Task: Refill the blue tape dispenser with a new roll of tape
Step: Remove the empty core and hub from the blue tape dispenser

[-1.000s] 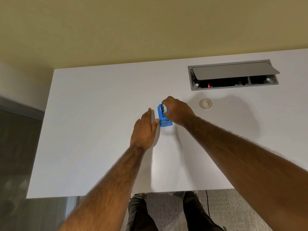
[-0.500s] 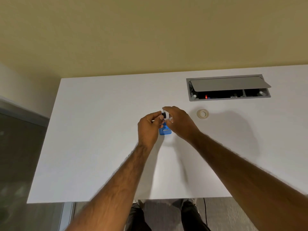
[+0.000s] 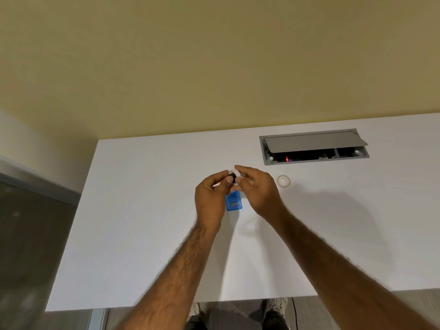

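The blue tape dispenser lies on the white table, partly hidden behind my hands. Just above it, my left hand and my right hand meet around a small piece: a black spool with a white ring on it. Left fingertips pinch the black part, and right fingertips hold the white ring. A roll of clear tape lies flat on the table to the right of my right hand.
A grey cable hatch with its lid propped open is set into the table at the back right. The table's near edge runs along the bottom, with my legs and the floor below it. A yellow wall stands behind.
Both hands came off the dispenser and rose above it, bringing the black spool with the white ring up between the fingertips. The dispenser stays on the table.
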Available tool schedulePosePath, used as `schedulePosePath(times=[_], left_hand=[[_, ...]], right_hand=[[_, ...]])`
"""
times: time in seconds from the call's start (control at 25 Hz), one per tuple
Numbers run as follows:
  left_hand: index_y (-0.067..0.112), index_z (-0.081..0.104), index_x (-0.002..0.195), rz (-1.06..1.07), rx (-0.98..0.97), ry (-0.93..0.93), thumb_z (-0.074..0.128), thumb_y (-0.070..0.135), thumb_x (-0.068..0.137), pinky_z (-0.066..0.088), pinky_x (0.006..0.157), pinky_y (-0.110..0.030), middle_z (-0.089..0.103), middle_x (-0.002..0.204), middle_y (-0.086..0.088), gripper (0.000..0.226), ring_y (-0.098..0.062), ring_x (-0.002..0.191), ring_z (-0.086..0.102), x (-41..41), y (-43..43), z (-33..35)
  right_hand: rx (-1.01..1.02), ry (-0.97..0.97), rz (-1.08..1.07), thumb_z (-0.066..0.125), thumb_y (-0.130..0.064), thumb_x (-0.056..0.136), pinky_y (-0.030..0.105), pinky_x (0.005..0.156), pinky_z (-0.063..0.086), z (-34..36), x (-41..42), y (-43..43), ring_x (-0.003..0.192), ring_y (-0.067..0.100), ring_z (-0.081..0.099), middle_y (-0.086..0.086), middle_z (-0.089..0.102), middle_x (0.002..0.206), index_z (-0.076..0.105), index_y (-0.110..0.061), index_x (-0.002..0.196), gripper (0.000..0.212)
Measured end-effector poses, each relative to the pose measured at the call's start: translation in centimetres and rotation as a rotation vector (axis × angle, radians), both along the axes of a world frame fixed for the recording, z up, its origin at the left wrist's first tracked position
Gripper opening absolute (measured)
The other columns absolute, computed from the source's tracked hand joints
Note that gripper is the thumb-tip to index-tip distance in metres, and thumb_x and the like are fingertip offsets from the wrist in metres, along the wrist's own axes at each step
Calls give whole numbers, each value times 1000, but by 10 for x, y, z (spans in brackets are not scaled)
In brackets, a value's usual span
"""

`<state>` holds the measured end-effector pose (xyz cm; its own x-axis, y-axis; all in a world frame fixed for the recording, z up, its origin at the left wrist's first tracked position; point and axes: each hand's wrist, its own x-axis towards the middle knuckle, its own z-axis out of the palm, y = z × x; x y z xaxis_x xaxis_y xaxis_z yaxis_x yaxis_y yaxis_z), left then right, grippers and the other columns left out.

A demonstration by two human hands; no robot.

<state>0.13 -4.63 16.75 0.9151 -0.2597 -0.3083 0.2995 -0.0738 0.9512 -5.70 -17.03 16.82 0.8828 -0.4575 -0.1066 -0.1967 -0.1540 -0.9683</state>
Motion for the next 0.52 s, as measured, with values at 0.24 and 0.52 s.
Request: schedulePosePath(times=[0.24,0.52], left_hand=[[10,73,97,36,-42,3,71,11,90,62,86,-42,77,91,-14,8,-28,86,75,-1,-5,19],[17,76,88,63,-7,-25,76,31,87,62,85,-41,78,83,-3,14,-23,84,76,-6,-8,29]], right_hand=[[260,-70,-83,58,-9,100,37,93,60,12,-1,-4,108,24,73,13,73,120,67,-1,125,29],[114,-65,-131,66,-13,95,22,80,61,22,-1,-2,100,11,72,-1,75,109,75,-14,112,19]])
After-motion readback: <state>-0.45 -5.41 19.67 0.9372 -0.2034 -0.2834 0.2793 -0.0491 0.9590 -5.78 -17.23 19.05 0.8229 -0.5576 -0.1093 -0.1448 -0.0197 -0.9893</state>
